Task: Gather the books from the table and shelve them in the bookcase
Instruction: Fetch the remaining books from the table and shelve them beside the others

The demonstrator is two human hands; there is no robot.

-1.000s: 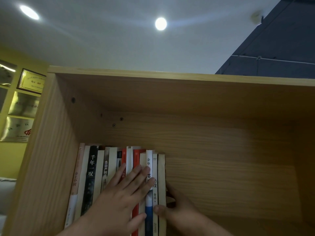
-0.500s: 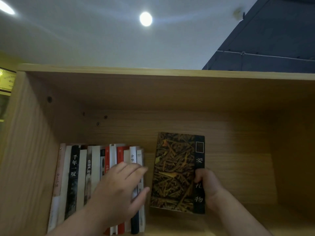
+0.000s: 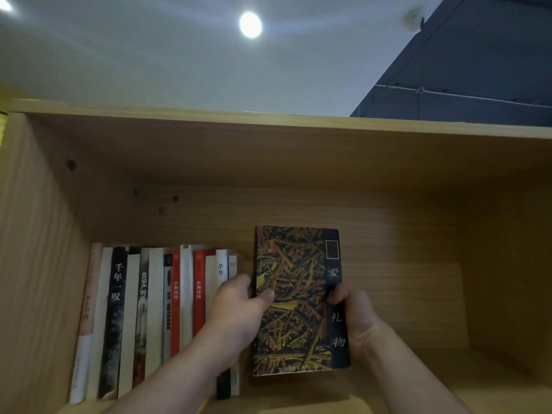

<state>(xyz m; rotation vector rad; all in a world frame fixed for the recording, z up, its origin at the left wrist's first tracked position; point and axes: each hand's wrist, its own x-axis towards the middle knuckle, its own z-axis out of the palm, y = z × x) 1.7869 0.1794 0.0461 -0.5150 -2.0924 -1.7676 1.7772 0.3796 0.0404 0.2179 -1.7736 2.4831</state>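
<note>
We see one dark book [image 3: 294, 294], its cover patterned with gold-brown twigs, held upright with the cover facing us just right of the frame's centre, inside the one visible compartment of the wooden bookcase [image 3: 388, 162]; whether its lower edge rests on the shelf floor we cannot tell. Two hands hold it. The left grip [image 3: 239, 309] is clamped on the book's left edge, thumb laid over the cover and the fingers tucked behind; the right grip [image 3: 355, 315] is clamped on the right edge beside the dark strip of three pale characters, thumb in front.

At the lower left stands one row of upright books [image 3: 155, 309], spines outward, pressed to the compartment's left wall; we count about thirteen, though the left forearm hides the bottoms of several, so the count is not sure; two spines are red, one is black with white characters, most are pale. The last pale spine of the row stands just beside the held book, a narrow gap between them.

We count four small dark holes [image 3: 70, 164] in the wood at the upper left of the compartment; above, one round ceiling light [image 3: 250, 24] glows, and a second shows only at the frame's top left corner.
</note>
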